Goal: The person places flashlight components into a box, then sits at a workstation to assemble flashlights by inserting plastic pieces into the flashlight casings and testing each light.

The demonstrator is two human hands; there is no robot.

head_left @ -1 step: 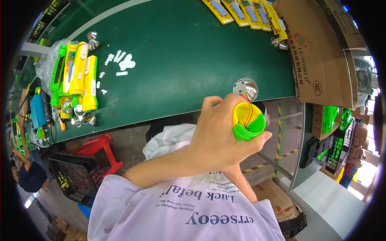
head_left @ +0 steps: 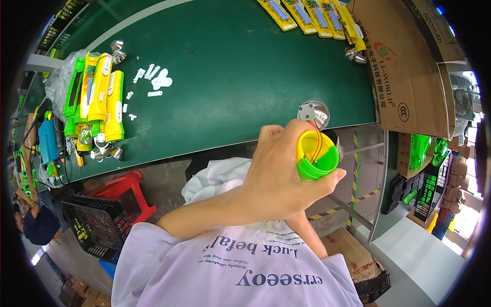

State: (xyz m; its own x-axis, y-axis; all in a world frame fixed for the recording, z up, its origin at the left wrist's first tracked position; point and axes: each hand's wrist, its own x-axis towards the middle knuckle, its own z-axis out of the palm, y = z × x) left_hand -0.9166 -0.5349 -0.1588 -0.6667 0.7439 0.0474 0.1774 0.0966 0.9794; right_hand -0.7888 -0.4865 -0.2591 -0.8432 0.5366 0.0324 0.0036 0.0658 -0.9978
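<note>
My left hand [head_left: 279, 174] is wrapped round a yellow and green flashlight housing [head_left: 327, 167], its round open end tipped up toward me. Red and dark wires run out of that opening to a shiny reflector cup [head_left: 319, 112], which hangs just beyond the rim over the edge of the green table [head_left: 220, 77]. The cup's back plate faces me. My right forearm [head_left: 309, 238] passes under the left hand. Its hand is hidden behind the left one, so its fingers do not show.
At the left lie several yellow and green flashlight housings [head_left: 99, 97] with reflectors, near small white plastic pieces [head_left: 162, 79]. Several yellow half-shells [head_left: 302, 18] sit at the far right, beside a cardboard box [head_left: 399, 77]. A red stool [head_left: 135, 192] and black crate [head_left: 94, 225] stand below.
</note>
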